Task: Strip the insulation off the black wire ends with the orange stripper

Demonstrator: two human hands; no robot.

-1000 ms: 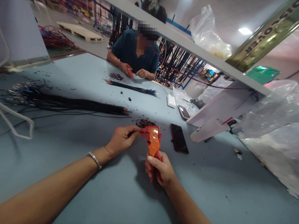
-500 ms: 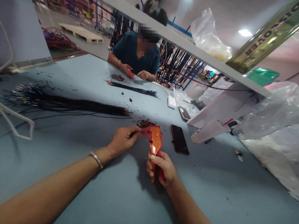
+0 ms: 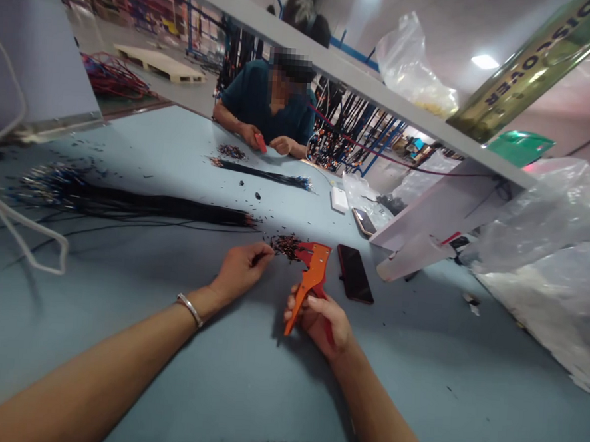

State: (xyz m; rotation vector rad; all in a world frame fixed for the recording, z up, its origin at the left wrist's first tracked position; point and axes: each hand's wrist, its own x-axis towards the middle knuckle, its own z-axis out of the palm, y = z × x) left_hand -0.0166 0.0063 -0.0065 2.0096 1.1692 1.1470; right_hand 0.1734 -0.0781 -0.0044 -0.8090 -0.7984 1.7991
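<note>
My right hand (image 3: 321, 319) is wrapped round an orange and red wire stripper (image 3: 316, 266), whose handles are spread apart. The stripper's jaws point left, over a small heap of dark and coppery scraps (image 3: 284, 245). To the left of the jaws, and apart from them, my left hand (image 3: 243, 266) is closed in a pinch; what lies between the fingertips is too small to make out. A thick bundle of black wires (image 3: 166, 208) lies beyond my left hand, with a few loose wires along its near side.
A black phone (image 3: 355, 273) lies right of the stripper. Across the table a co-worker (image 3: 267, 106) holds a red tool (image 3: 260, 143) near a smaller wire bundle (image 3: 260, 173). A white cable (image 3: 29, 238) hangs at left; plastic bags (image 3: 547, 263) crowd the right, beside a shelf post (image 3: 424, 229).
The stripper has moved slightly right, away from my left fingertips, and has tilted. Its handles are now wider apart. My left hand has shifted a little left, still pinched.
</note>
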